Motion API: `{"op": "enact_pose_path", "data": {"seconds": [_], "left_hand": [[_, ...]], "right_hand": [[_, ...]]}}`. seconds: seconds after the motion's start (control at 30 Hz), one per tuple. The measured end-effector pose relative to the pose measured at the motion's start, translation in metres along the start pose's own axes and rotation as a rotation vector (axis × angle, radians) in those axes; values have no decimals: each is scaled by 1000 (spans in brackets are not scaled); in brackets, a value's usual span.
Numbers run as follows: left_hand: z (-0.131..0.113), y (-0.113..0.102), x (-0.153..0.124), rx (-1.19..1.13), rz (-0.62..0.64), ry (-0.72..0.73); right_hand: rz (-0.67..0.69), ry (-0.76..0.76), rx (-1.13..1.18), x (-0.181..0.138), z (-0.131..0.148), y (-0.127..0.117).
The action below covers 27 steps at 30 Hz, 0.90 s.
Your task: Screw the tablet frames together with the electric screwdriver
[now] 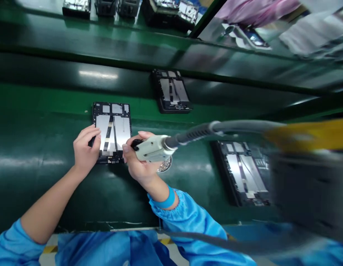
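An opened tablet (121, 129), with silver plates and dark ribbon cables in a black frame, lies on the green bench. My left hand (87, 147) holds its left edge, fingers and thumb bent against the frame. At the tablet's right edge, my right hand (142, 168) is closed around a white corded electric screwdriver (152, 148). The black front end points left toward the tablet; its tip is hidden by my fingers. Partly behind my right hand stands a small round dish of tiny metal screws (166, 164).
A stack of opened tablets (174, 90) sits farther back, another stack (243, 173) to the right. The screwdriver's grey cable (243, 126) arches right, past a blurred dark block (310, 192) with a yellow top. More devices (160, 11) line the raised back shelf.
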<state>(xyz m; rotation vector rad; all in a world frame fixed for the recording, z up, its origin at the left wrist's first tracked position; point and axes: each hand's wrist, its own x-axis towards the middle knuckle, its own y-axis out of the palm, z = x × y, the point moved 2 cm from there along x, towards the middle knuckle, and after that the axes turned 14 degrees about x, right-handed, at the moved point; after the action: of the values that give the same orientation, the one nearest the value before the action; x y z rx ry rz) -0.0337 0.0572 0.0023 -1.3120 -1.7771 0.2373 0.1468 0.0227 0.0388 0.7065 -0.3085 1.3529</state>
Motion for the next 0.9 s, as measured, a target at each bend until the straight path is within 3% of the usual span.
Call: {"op": "enact_pose_path", "data": {"seconds": [0.1, 0.2, 0.27, 0.37, 0.53, 0.9], "left_hand": [[-14, -6, -12, 85, 46, 238], [-36, -9, -36, 228, 207, 516], [-47, -8, -51, 365, 271, 587], [-50, -4, -64, 518, 287, 600], [-42, -4, -65, 458, 236, 611], [-49, -17, -60, 304, 201, 508]], "right_hand": [[-69, 29, 68, 10, 2, -3], [-213, 8, 49, 23, 13, -21], [-271, -39, 30, 30, 19, -38], [-272, -82, 27, 34, 22, -63], [-319, -133, -63, 29, 16, -89], [-245, -142, -140, 18, 24, -105]]}}
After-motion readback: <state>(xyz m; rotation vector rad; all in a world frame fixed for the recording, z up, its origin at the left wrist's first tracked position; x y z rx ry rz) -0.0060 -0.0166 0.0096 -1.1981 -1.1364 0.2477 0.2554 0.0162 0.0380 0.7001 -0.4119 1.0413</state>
